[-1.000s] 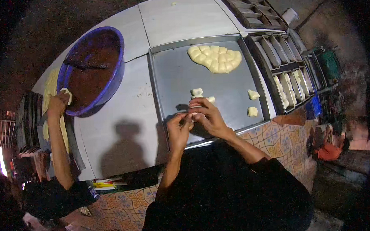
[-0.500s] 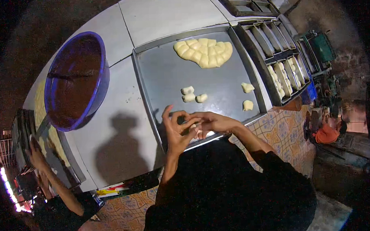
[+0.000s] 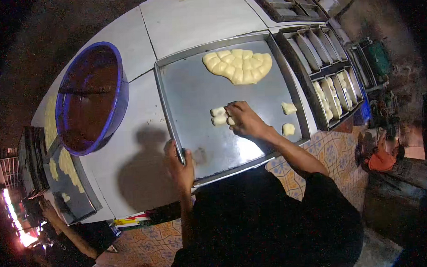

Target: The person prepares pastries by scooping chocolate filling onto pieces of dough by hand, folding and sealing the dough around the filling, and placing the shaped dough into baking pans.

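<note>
My right hand (image 3: 245, 119) reaches over the large metal baking tray (image 3: 185, 130). Its fingers are bent down in a pinch at a small cluster of rolled dough pieces (image 3: 218, 116); the piece at the fingertips is mostly hidden. A further dough roll (image 3: 230, 121) shows just below those fingers. At the tray's left rim, near its front corner, my left hand (image 3: 181, 168) is closed round the edge, thumb on the inner side. A large scored slab of pale dough (image 3: 239, 64) lies at the tray's far end. Two loose dough lumps (image 3: 288, 129) rest near the right side.
A purple basin (image 3: 121, 106) with brown contents stands left on the white table (image 3: 139, 105). Right of the tray are loaf tins (image 3: 336, 94), some holding dough pieces. At far left, a co-worker's arm (image 3: 69, 235) reaches toward another tray (image 3: 86, 204) with dough strips.
Both hands were together over a dough piece at the tray's near edge. Now they are apart: the right has moved forward to the cluster, the left down onto the tray's rim.
</note>
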Available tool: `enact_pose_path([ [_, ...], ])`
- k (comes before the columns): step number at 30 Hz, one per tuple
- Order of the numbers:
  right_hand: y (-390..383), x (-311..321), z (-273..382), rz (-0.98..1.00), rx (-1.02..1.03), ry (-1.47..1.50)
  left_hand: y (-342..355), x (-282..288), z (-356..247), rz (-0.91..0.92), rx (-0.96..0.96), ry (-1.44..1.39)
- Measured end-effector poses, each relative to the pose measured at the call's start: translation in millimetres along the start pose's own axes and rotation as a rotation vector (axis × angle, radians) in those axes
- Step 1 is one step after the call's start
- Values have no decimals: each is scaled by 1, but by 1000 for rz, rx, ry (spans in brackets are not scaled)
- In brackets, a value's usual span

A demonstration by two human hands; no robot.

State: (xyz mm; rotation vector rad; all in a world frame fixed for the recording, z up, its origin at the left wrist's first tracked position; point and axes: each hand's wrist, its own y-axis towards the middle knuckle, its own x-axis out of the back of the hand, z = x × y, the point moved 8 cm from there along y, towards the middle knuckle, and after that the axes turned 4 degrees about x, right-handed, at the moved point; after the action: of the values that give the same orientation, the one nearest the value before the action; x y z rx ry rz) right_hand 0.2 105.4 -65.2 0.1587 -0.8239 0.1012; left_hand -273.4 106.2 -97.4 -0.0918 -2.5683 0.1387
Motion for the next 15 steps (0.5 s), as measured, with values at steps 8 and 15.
enact_pose_path([
  [8,12,-3,-16,86,91,-41,7,-18,-1,-26,-98,139],
  [15,25,-12,28,9,379,-222,30,-26,78,70,-189,56],
])
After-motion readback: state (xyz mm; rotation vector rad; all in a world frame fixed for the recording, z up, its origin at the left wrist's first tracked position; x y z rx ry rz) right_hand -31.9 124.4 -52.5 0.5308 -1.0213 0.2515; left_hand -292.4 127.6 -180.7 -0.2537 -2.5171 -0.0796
